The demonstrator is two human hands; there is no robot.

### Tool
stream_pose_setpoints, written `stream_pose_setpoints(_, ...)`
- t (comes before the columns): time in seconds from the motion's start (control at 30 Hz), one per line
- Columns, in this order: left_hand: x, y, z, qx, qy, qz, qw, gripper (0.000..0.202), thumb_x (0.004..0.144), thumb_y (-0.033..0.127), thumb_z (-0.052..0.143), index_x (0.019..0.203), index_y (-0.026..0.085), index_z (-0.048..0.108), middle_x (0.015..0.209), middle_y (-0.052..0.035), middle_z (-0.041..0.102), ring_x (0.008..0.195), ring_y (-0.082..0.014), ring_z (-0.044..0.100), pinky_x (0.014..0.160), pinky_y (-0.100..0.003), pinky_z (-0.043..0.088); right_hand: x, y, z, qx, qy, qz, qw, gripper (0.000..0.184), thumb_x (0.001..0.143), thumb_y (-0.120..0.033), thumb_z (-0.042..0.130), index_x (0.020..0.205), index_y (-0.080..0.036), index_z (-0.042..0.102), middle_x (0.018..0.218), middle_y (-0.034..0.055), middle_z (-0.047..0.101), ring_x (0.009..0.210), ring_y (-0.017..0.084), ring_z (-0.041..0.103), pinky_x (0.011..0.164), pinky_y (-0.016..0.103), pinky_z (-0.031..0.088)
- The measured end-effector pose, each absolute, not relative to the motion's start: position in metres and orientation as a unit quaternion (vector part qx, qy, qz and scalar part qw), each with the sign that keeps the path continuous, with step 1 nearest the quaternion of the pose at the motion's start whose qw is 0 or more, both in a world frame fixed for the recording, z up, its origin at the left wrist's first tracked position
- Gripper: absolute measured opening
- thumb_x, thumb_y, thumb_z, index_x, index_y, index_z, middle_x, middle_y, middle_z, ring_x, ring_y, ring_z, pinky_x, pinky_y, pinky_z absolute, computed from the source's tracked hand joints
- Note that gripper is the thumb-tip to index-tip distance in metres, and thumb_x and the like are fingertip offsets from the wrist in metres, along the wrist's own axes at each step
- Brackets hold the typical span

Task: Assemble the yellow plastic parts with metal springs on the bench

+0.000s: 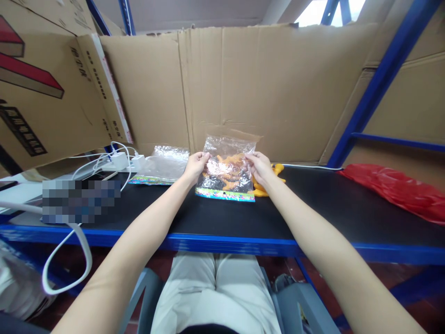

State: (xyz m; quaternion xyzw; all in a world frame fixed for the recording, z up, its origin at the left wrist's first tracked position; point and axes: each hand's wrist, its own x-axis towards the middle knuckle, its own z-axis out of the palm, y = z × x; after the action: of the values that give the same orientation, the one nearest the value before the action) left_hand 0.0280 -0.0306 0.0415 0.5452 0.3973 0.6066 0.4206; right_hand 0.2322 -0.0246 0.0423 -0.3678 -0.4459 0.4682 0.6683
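A clear plastic bag (226, 172) with a colourful printed bottom strip stands on the black shelf top (313, 208); orange toy pieces show inside it. My left hand (195, 166) pinches the bag's upper left edge. My right hand (260, 166) pinches its upper right edge. More orange toy pieces (274, 178) lie on the shelf just behind my right hand.
A second clear bag (163, 166) with the same printed strip lies to the left. White chargers and cables (120, 161) sit at the far left. A red plastic bag (396, 189) lies on the right. Cardboard walls (278, 83) close the back; blue shelf posts (375, 88) rise right.
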Motion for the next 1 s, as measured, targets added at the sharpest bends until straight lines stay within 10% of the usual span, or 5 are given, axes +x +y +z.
stream_pose_setpoints(1.0,0.019,-0.024,0.043,0.51,0.395,0.653,0.396,0.029,0.077,0.041,0.062,0.068,0.018,0.049,0.052,0.005,0.05,0.035,-0.006,0.042,0.037,-0.019,0.031,0.228,-0.031,0.04,-0.357,-0.508,0.484,0.617,0.023,0.065,-0.027,0.071,0.063,-0.019,0.05,0.057,-0.0049,0.052,0.046,0.007,0.046,0.044,0.021,0.04)
